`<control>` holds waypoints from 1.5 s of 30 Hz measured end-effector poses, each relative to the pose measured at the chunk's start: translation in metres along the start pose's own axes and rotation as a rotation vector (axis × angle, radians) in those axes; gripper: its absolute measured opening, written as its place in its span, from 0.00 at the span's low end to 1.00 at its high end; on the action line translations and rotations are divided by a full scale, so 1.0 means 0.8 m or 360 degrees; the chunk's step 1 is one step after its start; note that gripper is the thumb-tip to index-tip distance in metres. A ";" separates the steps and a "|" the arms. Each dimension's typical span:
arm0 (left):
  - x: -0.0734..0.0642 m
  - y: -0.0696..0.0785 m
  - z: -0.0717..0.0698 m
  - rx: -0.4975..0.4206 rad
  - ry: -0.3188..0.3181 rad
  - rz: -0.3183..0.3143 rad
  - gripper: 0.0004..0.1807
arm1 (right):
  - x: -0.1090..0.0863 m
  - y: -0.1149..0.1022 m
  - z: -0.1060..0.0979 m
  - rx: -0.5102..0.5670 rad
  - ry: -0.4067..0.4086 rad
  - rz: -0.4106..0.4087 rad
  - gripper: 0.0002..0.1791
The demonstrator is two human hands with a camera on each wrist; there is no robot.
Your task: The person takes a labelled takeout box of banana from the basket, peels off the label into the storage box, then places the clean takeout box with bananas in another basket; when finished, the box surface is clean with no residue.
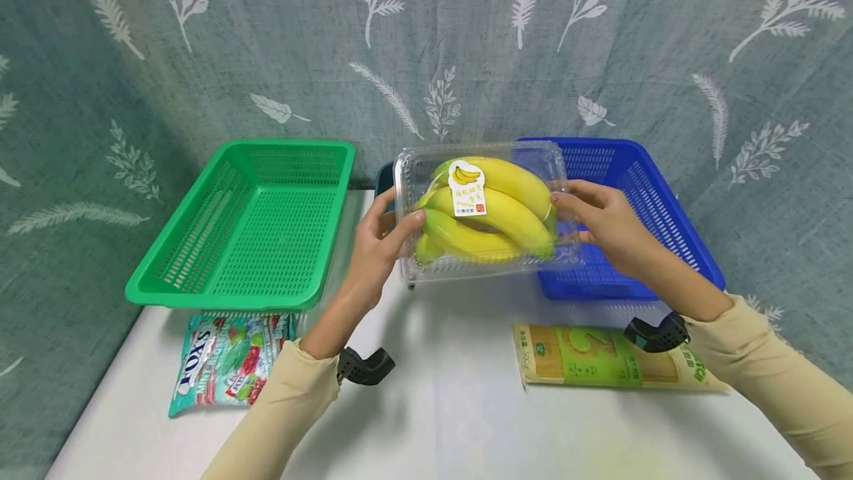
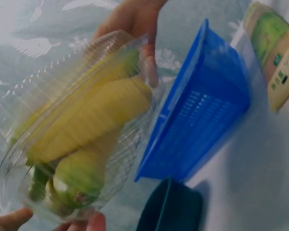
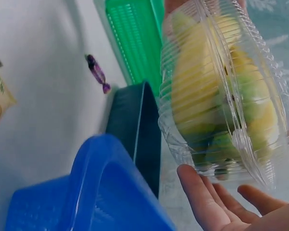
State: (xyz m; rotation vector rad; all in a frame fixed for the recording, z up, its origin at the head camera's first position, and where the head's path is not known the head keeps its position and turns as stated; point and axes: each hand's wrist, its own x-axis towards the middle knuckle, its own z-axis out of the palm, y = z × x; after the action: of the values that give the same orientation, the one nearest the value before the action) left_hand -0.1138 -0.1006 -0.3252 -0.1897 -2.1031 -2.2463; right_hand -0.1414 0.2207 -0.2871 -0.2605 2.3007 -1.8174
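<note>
Between both hands a clear plastic clamshell box of bananas is held up above the table, tilted slightly, with a white label facing me. My left hand grips its left end, the thumb on the front face. At the opposite end my right hand holds the box, thumb on the front and other fingers partly hidden behind. Yellow bananas with green ends show through the plastic in the left wrist view. In the right wrist view the right hand's fingers lie along the box's end.
A green basket stands left, a blue basket right behind the box. Between them is a dark teal container, mostly hidden in the head view. A mint bag, a noodle-like pack and a purple wrapped candy lie on the table.
</note>
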 end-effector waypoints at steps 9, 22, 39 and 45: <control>-0.009 0.016 -0.021 0.0102 -0.0015 -0.0019 0.34 | -0.013 -0.008 0.021 0.0023 0.0010 0.0011 0.29; -0.040 0.021 -0.046 0.0192 -0.0028 -0.0026 0.28 | -0.036 -0.003 0.057 -0.0008 0.0024 -0.0055 0.25; -0.095 -0.007 -0.064 0.0278 0.0025 -0.0147 0.27 | -0.063 0.030 0.094 -0.0139 0.0009 0.0013 0.24; -0.112 -0.017 -0.067 0.0307 0.0057 -0.0234 0.27 | -0.071 0.038 0.104 -0.0126 -0.0030 0.0088 0.26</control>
State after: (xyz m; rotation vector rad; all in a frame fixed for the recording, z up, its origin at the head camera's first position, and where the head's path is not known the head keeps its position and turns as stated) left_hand -0.0295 -0.1569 -0.3533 0.0154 -2.3679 -2.0836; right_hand -0.0649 0.1646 -0.3330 -0.2229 2.3464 -1.6932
